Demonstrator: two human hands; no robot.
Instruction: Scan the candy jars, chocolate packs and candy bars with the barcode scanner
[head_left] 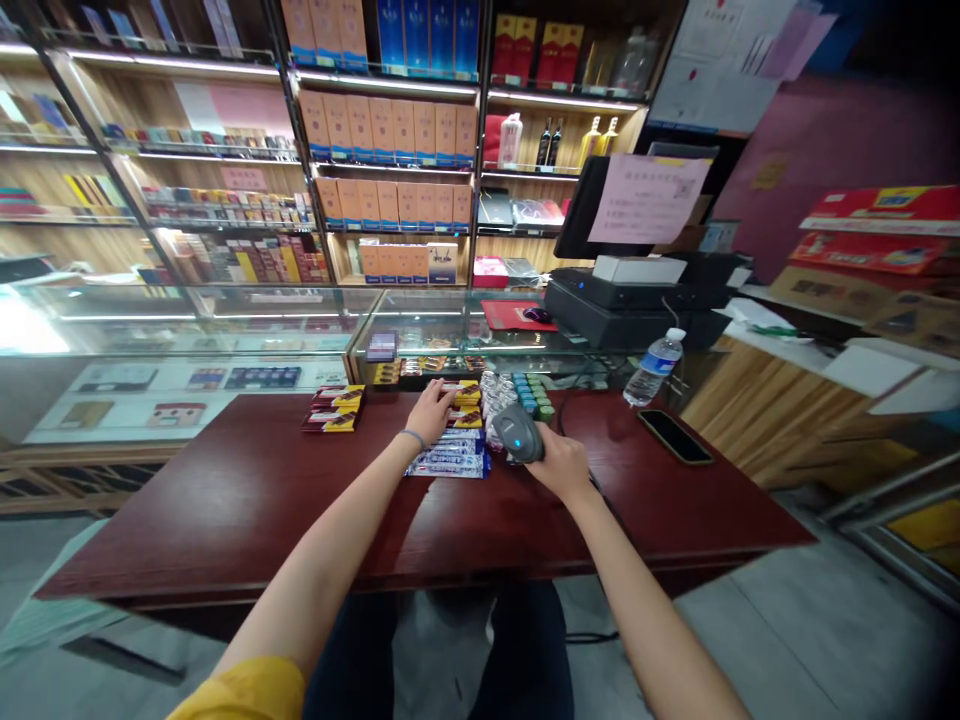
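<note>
Right hand (559, 462) grips scanner (517, 432); left hand (433, 410) touches stacked snack bars (466, 394).

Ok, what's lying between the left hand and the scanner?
Head view: blue-and-white packs and yellow snack bars on the red table fill the gap between left hand and scanner, held by the right hand.

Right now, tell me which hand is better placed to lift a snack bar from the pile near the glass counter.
Left, probably. The left hand already rests on the snack bars, while the right hand is occupied, wrapped around the barcode scanner.
</note>
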